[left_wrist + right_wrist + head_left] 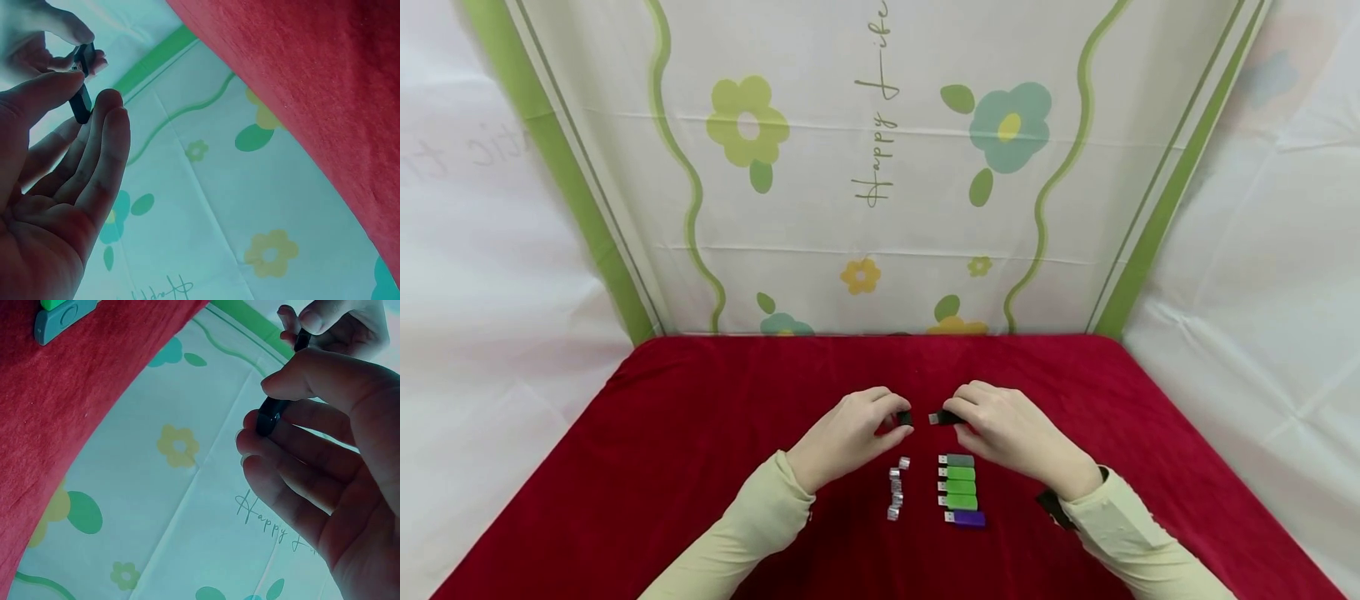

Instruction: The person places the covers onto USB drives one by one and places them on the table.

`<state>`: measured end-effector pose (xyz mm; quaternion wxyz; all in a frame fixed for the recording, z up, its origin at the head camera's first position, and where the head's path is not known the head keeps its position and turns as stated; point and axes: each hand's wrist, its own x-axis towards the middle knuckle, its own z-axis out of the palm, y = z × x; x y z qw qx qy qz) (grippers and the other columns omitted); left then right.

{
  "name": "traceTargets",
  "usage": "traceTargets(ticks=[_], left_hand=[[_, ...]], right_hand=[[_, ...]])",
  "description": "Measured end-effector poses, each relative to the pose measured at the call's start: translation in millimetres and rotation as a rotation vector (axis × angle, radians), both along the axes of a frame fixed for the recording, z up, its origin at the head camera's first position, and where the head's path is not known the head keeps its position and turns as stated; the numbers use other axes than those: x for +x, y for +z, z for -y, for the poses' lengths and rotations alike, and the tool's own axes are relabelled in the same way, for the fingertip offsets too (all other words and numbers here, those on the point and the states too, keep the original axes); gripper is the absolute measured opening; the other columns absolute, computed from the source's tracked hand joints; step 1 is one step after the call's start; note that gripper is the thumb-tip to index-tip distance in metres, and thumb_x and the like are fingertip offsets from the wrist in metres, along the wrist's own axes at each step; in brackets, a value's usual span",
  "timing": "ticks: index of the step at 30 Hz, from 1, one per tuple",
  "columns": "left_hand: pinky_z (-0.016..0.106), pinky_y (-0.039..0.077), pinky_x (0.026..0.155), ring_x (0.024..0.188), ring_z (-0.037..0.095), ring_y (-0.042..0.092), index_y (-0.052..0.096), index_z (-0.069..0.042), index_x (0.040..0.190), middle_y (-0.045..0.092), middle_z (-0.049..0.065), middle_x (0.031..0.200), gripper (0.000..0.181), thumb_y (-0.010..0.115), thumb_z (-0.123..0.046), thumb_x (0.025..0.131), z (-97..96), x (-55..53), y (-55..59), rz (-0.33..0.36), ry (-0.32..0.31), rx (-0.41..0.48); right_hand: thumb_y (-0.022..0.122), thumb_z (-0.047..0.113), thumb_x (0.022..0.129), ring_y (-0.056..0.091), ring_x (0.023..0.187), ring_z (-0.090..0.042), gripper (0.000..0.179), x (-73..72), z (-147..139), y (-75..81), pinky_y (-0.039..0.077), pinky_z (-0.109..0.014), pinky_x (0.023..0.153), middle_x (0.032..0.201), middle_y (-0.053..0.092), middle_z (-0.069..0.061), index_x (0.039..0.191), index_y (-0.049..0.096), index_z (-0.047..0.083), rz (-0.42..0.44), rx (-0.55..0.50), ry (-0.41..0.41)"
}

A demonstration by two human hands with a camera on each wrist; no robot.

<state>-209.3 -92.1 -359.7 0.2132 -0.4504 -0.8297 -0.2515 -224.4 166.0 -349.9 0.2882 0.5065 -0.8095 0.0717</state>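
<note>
My left hand (859,427) pinches a small black cap (905,418) between thumb and fingers. Facing it, my right hand (1006,427) grips a black USB flash drive (952,417) whose bare metal plug points left at the cap, with a small gap between them. In the right wrist view the thumb and fingertips hold the drive (270,419) by its rear end. Nearer me, a column of flash drives lies on the cloth, plugs leftward: a grey one (960,460), three green ones (961,473) and a purple one (968,519). Left of them, several small shiny caps (896,487) form a loose column.
A red cloth (700,467) covers the table under everything. Behind it hangs a white curtain (820,208) printed with flowers, and plain whitish sheets (1255,333) flank both sides. A dark band (1054,507) circles the right wrist.
</note>
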Motion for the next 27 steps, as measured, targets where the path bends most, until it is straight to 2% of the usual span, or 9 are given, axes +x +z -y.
traceTargets(ticks=[7, 21, 27], left_hand=[[0.012, 0.046, 0.069, 0.073, 0.012, 0.062, 0.067, -0.002, 0.1, 0.063, 0.004, 0.089, 0.021, 0.079, -0.008, 0.084, -2.7, 0.7, -1.1, 0.009, -0.028, 0.015], [0.009, 0.045, 0.07, 0.075, 0.008, 0.063, 0.068, -0.003, 0.101, 0.064, 0.003, 0.093, 0.019, 0.077, -0.006, 0.085, -7.9, 1.1, -6.6, -0.008, -0.062, 0.004], [0.008, 0.044, 0.067, 0.073, 0.008, 0.061, 0.069, -0.004, 0.101, 0.063, 0.002, 0.091, 0.018, 0.077, -0.007, 0.085, -8.2, 2.0, -8.2, -0.01, -0.058, -0.008]], right_hand=[[0.074, 0.003, 0.073, 0.056, 0.074, -0.011, 0.02, 0.1, 1.5, -2.1, 0.05, -0.024, 0.055, 0.087, 0.06, 0.001, 0.091, 0.067, 0.007, 0.003, -0.005, 0.006], [0.07, 0.002, 0.075, 0.058, 0.077, -0.012, 0.017, 2.0, 5.9, -5.6, 0.049, -0.022, 0.058, 0.088, 0.061, 0.001, 0.091, 0.067, 0.007, -0.001, -0.003, 0.034], [0.071, 0.002, 0.075, 0.059, 0.078, -0.012, 0.018, 2.7, 6.7, -6.4, 0.05, -0.022, 0.058, 0.089, 0.062, 0.0, 0.092, 0.068, 0.006, -0.001, -0.009, 0.047]])
